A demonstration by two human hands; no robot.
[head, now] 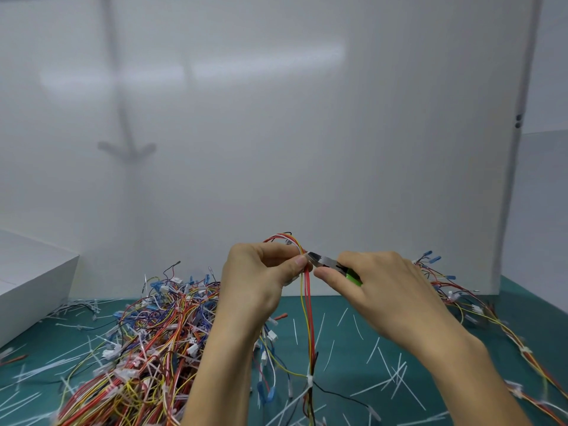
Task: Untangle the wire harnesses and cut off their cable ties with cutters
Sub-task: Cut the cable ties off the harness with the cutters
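Lower centre: a white tie binds the hanging harness. Mid-frame, the left hand pinches it; the right hand grips cutters, tips at the pinch. Risk: blades may nick insulation or skin.

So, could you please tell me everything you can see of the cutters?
The cutters are small, with grey metal jaws and green handles mostly hidden in the right hand that grips them. They lie roughly level, tip pointing left, meeting the red and yellow wire harness beside the thumb of the left hand. Whether the jaws are open cannot be told.
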